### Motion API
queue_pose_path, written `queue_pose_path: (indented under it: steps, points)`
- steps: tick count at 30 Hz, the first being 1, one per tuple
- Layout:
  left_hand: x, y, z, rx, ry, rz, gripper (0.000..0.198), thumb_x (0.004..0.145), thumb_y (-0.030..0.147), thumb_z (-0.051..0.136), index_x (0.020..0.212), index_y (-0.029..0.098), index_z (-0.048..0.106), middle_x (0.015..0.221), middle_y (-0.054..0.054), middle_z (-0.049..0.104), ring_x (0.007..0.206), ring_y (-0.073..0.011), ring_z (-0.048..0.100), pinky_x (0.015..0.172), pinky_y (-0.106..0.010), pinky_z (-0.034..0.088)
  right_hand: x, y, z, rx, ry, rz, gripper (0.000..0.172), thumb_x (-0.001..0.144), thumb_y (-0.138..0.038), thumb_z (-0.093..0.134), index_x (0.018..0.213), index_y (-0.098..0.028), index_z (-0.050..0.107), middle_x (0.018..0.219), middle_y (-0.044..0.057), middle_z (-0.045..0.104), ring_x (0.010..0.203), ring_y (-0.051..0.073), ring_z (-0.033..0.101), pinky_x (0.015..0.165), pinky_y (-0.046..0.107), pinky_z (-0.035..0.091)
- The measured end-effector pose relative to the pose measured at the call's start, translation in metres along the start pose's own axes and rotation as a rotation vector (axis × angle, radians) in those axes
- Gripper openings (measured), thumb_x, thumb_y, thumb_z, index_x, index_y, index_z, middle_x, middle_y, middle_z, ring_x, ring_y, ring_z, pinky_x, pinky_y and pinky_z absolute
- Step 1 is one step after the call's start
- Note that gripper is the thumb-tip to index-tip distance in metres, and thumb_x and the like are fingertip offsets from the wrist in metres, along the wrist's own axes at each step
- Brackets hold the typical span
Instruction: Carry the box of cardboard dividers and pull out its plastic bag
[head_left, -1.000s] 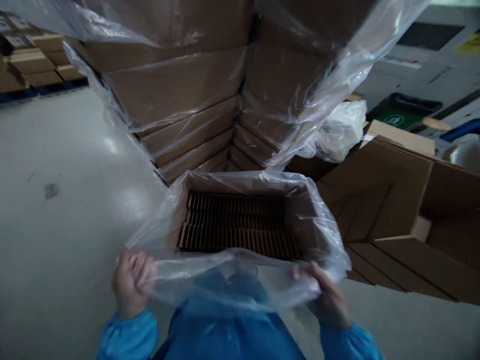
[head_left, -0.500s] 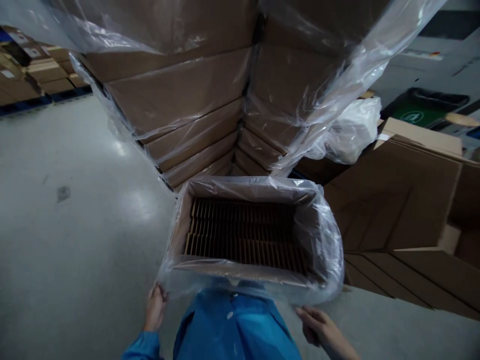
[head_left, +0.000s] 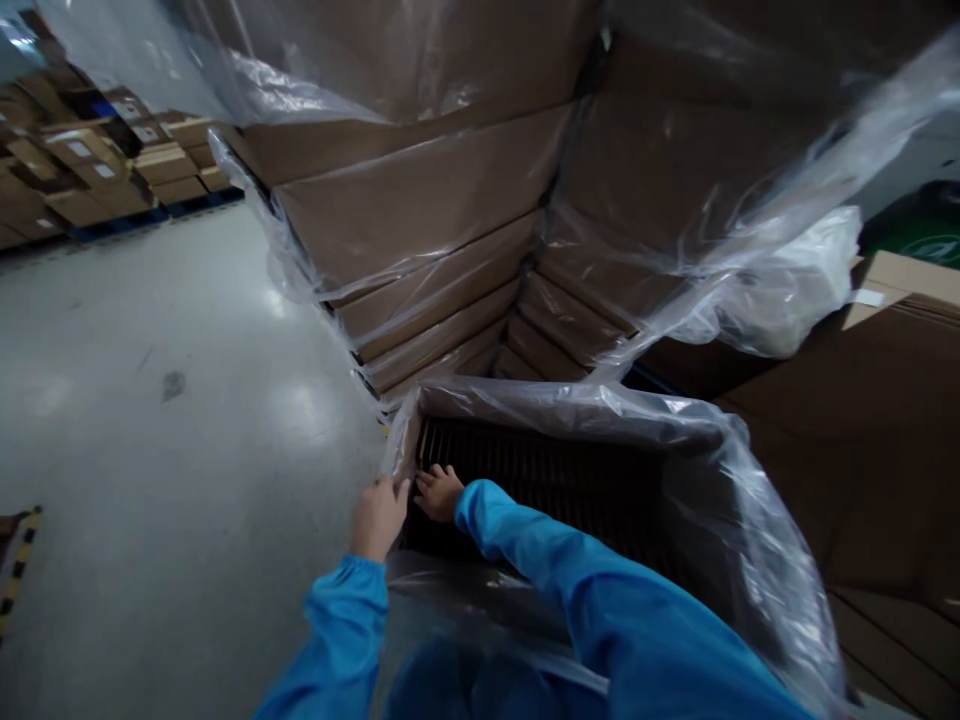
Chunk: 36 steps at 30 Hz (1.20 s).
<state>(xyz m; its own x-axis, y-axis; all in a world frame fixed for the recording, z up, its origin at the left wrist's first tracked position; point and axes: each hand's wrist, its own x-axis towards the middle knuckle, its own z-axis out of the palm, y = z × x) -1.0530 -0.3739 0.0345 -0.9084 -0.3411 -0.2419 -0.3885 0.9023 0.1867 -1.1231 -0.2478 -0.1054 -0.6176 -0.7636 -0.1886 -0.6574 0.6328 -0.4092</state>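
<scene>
Left hand: fingers curled over the near-left corner of the lined carton, pinching the clear plastic liner already draped over the rim; right hand: fingers spread, holding nothing, pressed inside on the cardboard dividers; liner's near edge still loose.

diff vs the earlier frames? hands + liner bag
Both hands let go of the plastic liner's near edge and shifted to the box's left corner: left hand on the rim, right hand reaching inside onto the cardboard dividers. Liner stays draped over the box; wrapped carton stack unchanged.
</scene>
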Motion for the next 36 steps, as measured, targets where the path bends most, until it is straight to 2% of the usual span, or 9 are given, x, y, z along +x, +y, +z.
queue_pose_path:
  steps: [12,17,19,21,23,26,29,32,36]
  points:
    - [0.037,-0.012,0.008,0.257,0.058,0.113,0.045,0.102,0.032,0.029,0.103,0.013,0.07,0.087,-0.017,0.073,0.078,-0.0254,0.071,0.058,-0.028,0.038,0.018,0.019,0.026,0.002,-0.176,0.07,0.071,0.093,-0.064,0.031,0.145,-0.017,0.045,0.154,0.006,0.039,0.135,0.041,0.033,0.109,0.067,0.024]
    - [0.047,-0.034,-0.001,0.072,-0.046,0.028,0.044,0.101,0.033,0.028,0.097,0.013,0.068,0.092,-0.015,0.072,0.082,-0.026,0.069,0.068,-0.031,0.047,-0.039,0.027,-0.002,0.096,-0.091,0.017,0.07,0.092,-0.061,0.039,0.151,-0.023,0.034,0.159,0.006,0.029,0.14,0.039,0.026,0.108,0.068,0.026]
    - [0.047,-0.026,-0.003,0.124,0.085,0.092,0.045,0.099,0.035,0.031,0.106,0.008,0.066,0.1,-0.019,0.07,0.088,-0.0313,0.066,0.077,-0.039,0.051,-0.086,0.044,-0.03,0.044,-0.015,0.039,0.065,0.09,-0.057,0.047,0.143,-0.02,0.045,0.153,0.011,0.039,0.138,0.036,0.031,0.109,0.064,0.028]
    - [0.04,0.006,-0.001,0.095,0.294,0.327,0.05,0.097,0.039,0.033,0.114,0.003,0.063,0.114,-0.024,0.064,0.102,-0.0342,0.062,0.09,-0.045,0.049,-0.147,0.07,-0.066,-0.042,0.008,0.199,0.059,0.085,-0.053,0.056,0.132,-0.018,0.056,0.146,0.014,0.048,0.134,0.036,0.037,0.11,0.063,0.026]
    - [0.027,0.061,0.007,-0.006,0.281,0.645,0.051,0.097,0.041,0.036,0.121,0.004,0.061,0.126,-0.022,0.06,0.116,-0.0312,0.057,0.102,-0.043,0.046,-0.217,0.1,-0.104,-0.168,0.101,0.466,0.063,0.08,-0.047,0.063,0.135,-0.017,0.054,0.15,0.016,0.041,0.136,0.039,0.033,0.112,0.063,0.02]
    - [-0.005,0.17,0.04,0.055,-0.144,0.962,0.053,0.091,0.038,0.05,0.135,0.01,0.056,0.144,-0.018,0.05,0.135,-0.0335,0.043,0.111,-0.047,0.039,-0.317,0.143,-0.149,-0.35,0.404,0.987,0.084,0.078,-0.045,0.066,0.149,-0.014,0.035,0.159,0.019,0.021,0.142,0.041,0.022,0.113,0.061,0.018]
    - [-0.04,0.267,0.099,0.143,-0.42,1.117,0.084,0.082,0.051,0.06,0.15,0.008,0.036,0.16,-0.021,0.018,0.148,-0.0412,0.011,0.118,-0.056,0.023,-0.394,0.17,-0.167,-0.051,0.268,1.364,0.068,0.081,-0.06,0.057,0.126,-0.008,0.057,0.132,0.027,0.053,0.116,0.039,0.053,0.091,0.048,0.043]
    - [-0.071,0.327,0.174,0.121,-0.455,1.178,0.097,0.08,0.065,0.055,0.154,0.009,0.026,0.162,-0.02,0.004,0.149,-0.0376,-0.003,0.122,-0.055,0.009,-0.447,0.18,-0.165,0.39,0.133,1.152,0.045,0.087,-0.055,0.048,0.064,-0.017,0.057,0.066,0.01,0.057,0.064,0.02,0.054,0.065,0.033,0.039]
    - [-0.092,0.365,0.252,0.194,-0.478,1.111,0.094,0.083,0.067,0.048,0.155,0.012,0.023,0.162,-0.016,0.009,0.15,-0.0351,0.002,0.123,-0.053,0.006,-0.511,0.216,-0.146,0.728,0.656,0.747,0.051,0.09,-0.057,0.045,0.058,-0.018,0.043,0.056,-0.001,0.036,0.054,0.01,0.033,0.057,0.027,0.029]
